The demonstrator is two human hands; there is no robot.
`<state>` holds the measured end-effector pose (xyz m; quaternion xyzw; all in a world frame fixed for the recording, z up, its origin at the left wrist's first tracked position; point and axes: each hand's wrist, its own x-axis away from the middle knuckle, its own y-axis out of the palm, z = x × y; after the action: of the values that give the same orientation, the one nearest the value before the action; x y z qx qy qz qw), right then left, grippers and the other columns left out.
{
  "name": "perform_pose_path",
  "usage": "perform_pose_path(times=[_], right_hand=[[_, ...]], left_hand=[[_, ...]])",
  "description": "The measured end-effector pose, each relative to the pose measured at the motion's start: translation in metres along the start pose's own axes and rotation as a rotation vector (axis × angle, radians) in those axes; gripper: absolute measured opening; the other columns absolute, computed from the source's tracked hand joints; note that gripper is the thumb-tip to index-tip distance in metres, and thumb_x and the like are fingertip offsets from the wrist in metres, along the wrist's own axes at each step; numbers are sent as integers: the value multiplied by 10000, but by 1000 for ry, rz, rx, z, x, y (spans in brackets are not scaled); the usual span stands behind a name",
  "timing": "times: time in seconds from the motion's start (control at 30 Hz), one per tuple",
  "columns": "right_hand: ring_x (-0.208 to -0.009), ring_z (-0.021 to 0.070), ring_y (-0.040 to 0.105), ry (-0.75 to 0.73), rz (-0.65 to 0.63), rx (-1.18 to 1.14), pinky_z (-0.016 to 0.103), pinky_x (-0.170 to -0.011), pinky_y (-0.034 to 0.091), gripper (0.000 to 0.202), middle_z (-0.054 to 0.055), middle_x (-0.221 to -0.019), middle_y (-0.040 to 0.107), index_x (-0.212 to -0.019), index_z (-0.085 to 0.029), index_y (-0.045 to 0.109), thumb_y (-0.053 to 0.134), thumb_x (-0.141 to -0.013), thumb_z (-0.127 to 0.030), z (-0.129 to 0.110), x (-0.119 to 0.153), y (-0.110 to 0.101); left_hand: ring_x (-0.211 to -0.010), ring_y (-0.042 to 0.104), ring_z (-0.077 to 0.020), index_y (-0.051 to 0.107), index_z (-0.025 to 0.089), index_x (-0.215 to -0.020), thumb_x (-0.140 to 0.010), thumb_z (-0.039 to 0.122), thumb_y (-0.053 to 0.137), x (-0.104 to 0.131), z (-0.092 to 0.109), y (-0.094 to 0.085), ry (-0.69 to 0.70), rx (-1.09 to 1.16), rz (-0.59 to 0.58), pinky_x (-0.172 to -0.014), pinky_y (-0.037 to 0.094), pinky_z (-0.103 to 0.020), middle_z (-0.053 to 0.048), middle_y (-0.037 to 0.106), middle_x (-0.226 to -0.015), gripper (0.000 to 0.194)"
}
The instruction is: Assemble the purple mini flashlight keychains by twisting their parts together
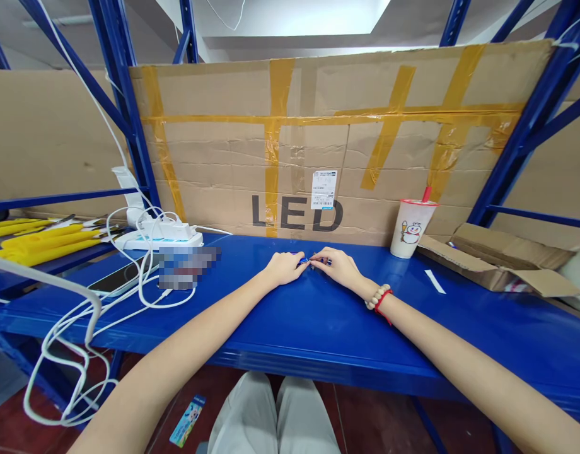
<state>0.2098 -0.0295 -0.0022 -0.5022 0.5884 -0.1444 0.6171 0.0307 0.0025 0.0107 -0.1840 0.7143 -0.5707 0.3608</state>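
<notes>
My left hand (286,268) is closed on a small blue object (303,260), held just above the blue tabletop (318,321). Close on its right, my right hand (336,266) pinches a small dark piece, too small to name, with its fingertips nearly meeting those of the left. A beaded bracelet and a red cord circle the right wrist. Fingers hide most of what both hands hold.
At the right back stand a white cup (413,230) with a red straw and an open cardboard box (498,255); a white strip (434,282) lies nearer. On the left are a power strip (167,238), tangled white cables, a phone (124,275) and yellow-handled items (58,243).
</notes>
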Motion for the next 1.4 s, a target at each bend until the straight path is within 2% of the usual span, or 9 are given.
perform_pose_path(times=[0.17, 0.37, 0.7, 1.4], right_hand=[[-702, 127, 563, 3, -40, 23, 233, -589, 409, 200, 12, -842, 625, -829, -244, 671, 519, -826, -375, -2, 0, -1], [-704, 124, 557, 20, -46, -5, 234, -601, 407, 212, 6, -868, 630, -891, -243, 654, 517, -825, -391, -2, 0, -1], [-706, 123, 553, 8, -69, 12, 225, -599, 403, 178, 6, -844, 623, -855, -240, 662, 521, -828, -346, -1, 0, 0], [-667, 108, 545, 55, -97, 14, 215, -553, 372, 178, -1, -822, 607, -846, -248, 659, 515, -822, -352, -4, 0, 0]], left_hand=[[-892, 606, -235, 508, 205, -1033, -904, 434, 251, 0, 0, 0, -7, -1, -5, -698, 440, -302, -71, 643, -971, 367], [-895, 606, -245, 513, 206, -1022, -901, 424, 255, -1, -1, 2, 9, -2, 10, -689, 445, -311, -69, 643, -972, 359], [-889, 605, -253, 517, 205, -991, -899, 439, 248, -2, -2, 3, 19, 7, 13, -687, 448, -329, -62, 646, -953, 368], [-890, 605, -253, 520, 202, -1002, -897, 422, 270, 0, -2, 3, 19, 24, 12, -693, 466, -344, -50, 634, -989, 349]])
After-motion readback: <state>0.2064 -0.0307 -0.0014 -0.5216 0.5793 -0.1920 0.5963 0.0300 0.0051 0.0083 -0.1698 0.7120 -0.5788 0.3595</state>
